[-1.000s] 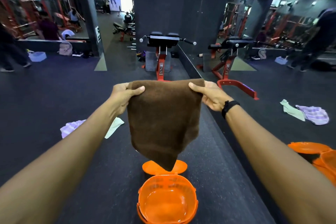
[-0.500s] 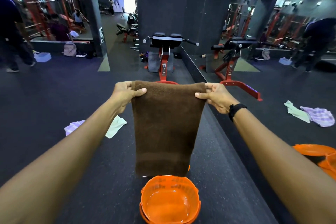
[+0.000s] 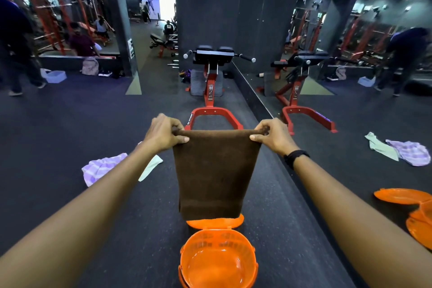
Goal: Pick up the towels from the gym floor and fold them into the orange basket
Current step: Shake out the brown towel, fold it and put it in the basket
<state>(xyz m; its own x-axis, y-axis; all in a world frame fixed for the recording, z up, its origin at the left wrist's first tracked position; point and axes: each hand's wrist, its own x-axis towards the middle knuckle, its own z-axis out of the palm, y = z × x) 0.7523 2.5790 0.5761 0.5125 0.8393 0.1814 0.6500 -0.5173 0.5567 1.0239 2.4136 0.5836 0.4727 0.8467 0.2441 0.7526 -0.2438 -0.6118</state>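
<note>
Both arms stretched forward at about chest height over the dark rubber gym floor [image 3: 70, 124]. Between the hands hangs a dark brown terry towel [image 3: 216, 175], doubled over so its top edge is a smooth fold and its lower edge is straight.

Left hand [image 3: 164, 133]: fingers curled over the towel's upper left corner, thumb pressed on the near face, cloth pinched between thumb and fingers. Right hand [image 3: 272, 137]: same grip on the upper right corner, thumb in front, fingers wrapped behind. A black band [image 3: 295, 156] sits on the right wrist. The top fold is pulled taut between the two grips; the towel narrows slightly toward its bottom.

The lower edge hangs just above and behind the round orange plastic basket [image 3: 218, 260] on the floor below. The basket is open, with slotted walls. Its flat orange lid [image 3: 215, 223] lies flat on the floor at the far rim, partly hidden by the towel's hem. Whether the hem touches the lid, cannot tell.

On the floor to the left, partly behind the left forearm: a crumpled lilac checked towel [image 3: 102, 167] with a pale green towel [image 3: 150, 167] beside it. A mirror wall [image 3: 350, 112] runs along the right. A red-framed exercise bench with black pads [image 3: 214, 77] stands beyond the hands.
</note>
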